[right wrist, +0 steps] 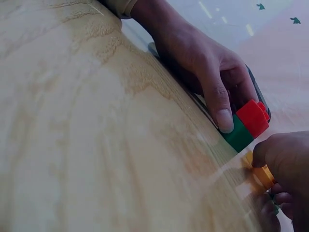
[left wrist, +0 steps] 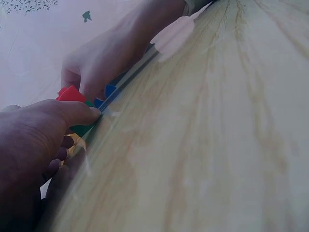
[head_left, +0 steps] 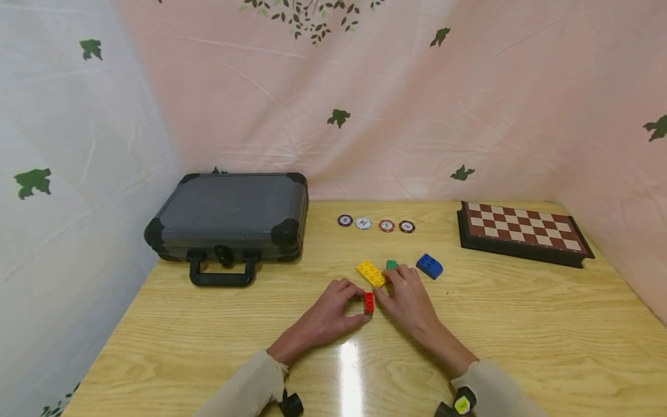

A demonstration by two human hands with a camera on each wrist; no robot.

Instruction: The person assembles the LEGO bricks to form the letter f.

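The left hand [head_left: 333,310] is clamped on one red plastic toy brick [head_left: 369,301] near the frame's centre; the right hand [head_left: 409,298] pinches one yellow rectangular plastic brick [head_left: 367,271]. One blue plastic brick [head_left: 429,266] lies right of centre, below four round patterned chips [head_left: 363,223]. Two green plastic bricks [head_left: 392,264] show; the right wrist view reveals one beneath the red brick, barely visible from the head.

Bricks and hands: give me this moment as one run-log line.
left hand: holds green brick topped by red brick | right hand: pinches yellow brick | blue brick: unheld
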